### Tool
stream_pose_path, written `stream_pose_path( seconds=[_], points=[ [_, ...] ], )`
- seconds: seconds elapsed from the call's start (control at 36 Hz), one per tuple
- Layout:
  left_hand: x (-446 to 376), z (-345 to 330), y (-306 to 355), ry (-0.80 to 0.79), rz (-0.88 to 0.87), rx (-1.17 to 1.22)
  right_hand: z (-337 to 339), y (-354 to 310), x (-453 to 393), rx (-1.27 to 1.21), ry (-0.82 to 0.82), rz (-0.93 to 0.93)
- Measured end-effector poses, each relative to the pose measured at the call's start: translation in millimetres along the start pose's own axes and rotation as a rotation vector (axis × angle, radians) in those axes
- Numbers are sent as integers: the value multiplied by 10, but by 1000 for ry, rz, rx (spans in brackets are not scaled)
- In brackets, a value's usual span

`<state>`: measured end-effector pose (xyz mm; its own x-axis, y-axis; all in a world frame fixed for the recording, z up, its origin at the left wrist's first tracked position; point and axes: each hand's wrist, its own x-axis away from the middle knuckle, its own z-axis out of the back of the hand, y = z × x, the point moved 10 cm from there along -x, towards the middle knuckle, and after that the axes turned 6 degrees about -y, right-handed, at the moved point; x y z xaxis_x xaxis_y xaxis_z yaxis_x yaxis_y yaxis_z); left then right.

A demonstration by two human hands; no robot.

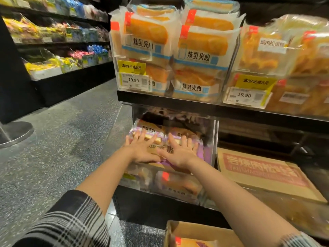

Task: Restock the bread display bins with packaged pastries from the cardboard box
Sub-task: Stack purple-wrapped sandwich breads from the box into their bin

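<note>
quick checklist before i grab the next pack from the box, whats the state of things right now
1. Both hands free: ok. The left hand and right hand lie flat with straight fingers on the purple packs, no grip on anything.
2. Packs seated in the lower bin: cannot tell. The hands cover them and the view is blurred.
3. Room left in that bin: cannot tell. Its back is dark.
4. Stock left in the open cardboard box: ok. At least one pack shows at the frame's bottom edge.
5. Upper bin: ok, stacked high with orange packs.
</note>
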<state>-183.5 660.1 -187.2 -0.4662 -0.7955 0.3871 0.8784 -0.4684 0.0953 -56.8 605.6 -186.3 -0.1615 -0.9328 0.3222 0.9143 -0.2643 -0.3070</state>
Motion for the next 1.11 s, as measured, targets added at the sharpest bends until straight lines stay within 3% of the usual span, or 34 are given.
stream_pose_path(
  seconds=[0.14,0.22,0.31,0.36,0.44,0.56,0.69,0.83,0.97,1.11],
  points=[
    [88,127,71,116,-14,34,222,-20,159,-234,202,110],
    [307,442,133,437,-80,102,404,-66,394,-357,316,221],
    [680,623,157,753,-229,413,523,-88,709,-387,324,314],
    [839,553,214,785,-297,608,588,-81,953,-368,310,360],
    [1063,395,478,748,-399,660,650,2,1316,-361,303,394],
    [1366,106,903,561,-544,689,533,250,1744,-271,258,400],
    [1630,-268,1257,421,-545,616,125,692,2164,-298,110,398],
    [1688,-967,1668,-42,-527,503,-345,1115,2359,-277,26,334],
    [1863,-1581,1949,-408,-583,158,-745,1341,2497,-263,-9,313],
    [2124,-2028,1956,-780,-609,119,-1125,1306,2613,-221,-111,333]
  ],
)
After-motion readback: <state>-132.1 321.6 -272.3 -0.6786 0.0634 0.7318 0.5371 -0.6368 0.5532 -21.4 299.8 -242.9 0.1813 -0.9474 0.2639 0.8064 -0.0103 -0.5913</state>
